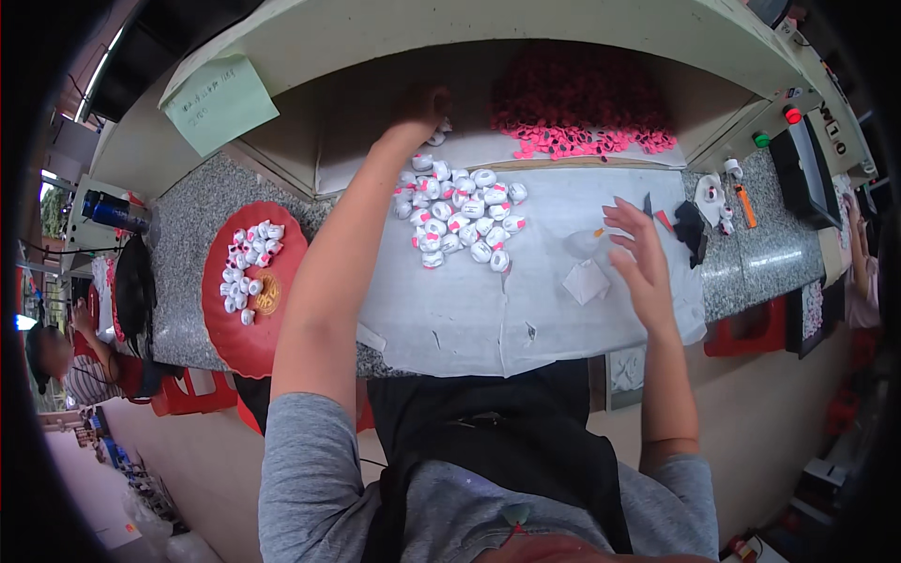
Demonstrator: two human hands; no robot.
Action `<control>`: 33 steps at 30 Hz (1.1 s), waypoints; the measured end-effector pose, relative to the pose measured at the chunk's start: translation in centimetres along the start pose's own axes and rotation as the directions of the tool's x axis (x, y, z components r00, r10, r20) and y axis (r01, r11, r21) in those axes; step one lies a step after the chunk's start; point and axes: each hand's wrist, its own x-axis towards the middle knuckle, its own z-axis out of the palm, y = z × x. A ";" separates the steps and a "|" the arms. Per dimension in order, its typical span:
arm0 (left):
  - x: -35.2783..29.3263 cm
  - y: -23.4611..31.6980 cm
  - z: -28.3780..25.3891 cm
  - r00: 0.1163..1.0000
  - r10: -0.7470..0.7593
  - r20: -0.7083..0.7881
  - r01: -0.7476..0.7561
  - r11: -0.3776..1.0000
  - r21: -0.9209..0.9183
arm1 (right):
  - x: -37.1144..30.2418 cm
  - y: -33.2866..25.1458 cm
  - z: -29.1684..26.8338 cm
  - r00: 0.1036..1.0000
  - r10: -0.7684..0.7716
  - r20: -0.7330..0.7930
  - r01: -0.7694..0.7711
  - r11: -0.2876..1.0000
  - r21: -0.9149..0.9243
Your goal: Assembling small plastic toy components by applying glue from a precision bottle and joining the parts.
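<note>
My left hand (424,106) reaches far in under the shelf, in shade, its fingers curled. A few small white rounded pieces (437,137) are right by its fingertips; whether one is in its grasp is hidden. Below my left wrist, a pile of white rounded pieces with pink ends (460,214) lies on a white sheet (441,319). To the right, my right hand (643,258) hovers over the sheet, fingers apart and holding nothing. Beside it are a small square of white paper (586,281) and a pale, translucent item with an orange tip (584,244).
A red scalloped plate (225,324) at left carries more white pieces. Many pink and black bits (582,117) are heaped under the shelf (526,26). At right lie a black cloth-like item (690,230), an orange-handled tool (745,205) and a black box (805,174). Other people sit nearby.
</note>
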 end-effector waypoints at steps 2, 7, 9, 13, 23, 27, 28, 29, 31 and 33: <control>-0.3 0.2 0.1 0.991 0.054 -0.120 -0.058 0.998 -0.031 | -1.0 0.2 2.0 0.995 0.009 -0.096 -0.026 0.984 -0.175; -0.5 -0.2 0.4 0.991 0.052 -0.124 -0.067 0.990 -0.123 | -1.8 3.3 3.3 0.982 -0.034 -0.188 -0.006 0.977 -0.213; -0.2 -0.9 0.3 0.991 0.119 -0.067 -0.122 0.992 -0.045 | -2.0 3.4 3.2 0.975 0.026 -0.221 -0.047 0.995 -0.088; -1.1 -0.5 -1.2 1.000 -0.001 0.004 0.000 0.996 0.085 | -3.4 1.0 4.0 0.973 0.011 -0.232 0.025 0.988 0.150; -21.1 9.5 -3.5 0.970 -0.158 0.185 0.151 -0.205 -0.967 | -4.8 -2.4 5.9 0.976 0.139 -0.165 0.079 0.482 0.873; -24.5 10.5 -1.9 0.941 -0.242 0.235 0.155 -0.308 -0.939 | -4.2 -3.5 6.8 0.978 0.190 -0.087 0.003 0.399 0.917; -25.0 10.6 -1.6 0.946 -0.245 0.213 0.130 -0.314 -0.941 | -4.2 -3.9 7.1 0.983 0.145 -0.113 0.016 0.546 0.837; -25.3 10.8 -1.4 0.950 -0.247 0.190 0.104 -0.321 -0.941 | -4.2 -4.0 7.5 0.982 0.153 -0.109 0.008 0.547 0.837; -25.6 11.4 -1.3 0.945 -0.289 0.155 0.069 -0.288 -0.955 | -4.3 -4.2 8.5 0.945 -0.037 -0.326 0.233 0.773 0.589; -25.5 11.9 -1.6 0.942 -0.309 0.132 0.062 -0.224 -0.973 | -4.7 -4.9 9.0 0.932 -0.037 -0.360 0.245 0.798 0.550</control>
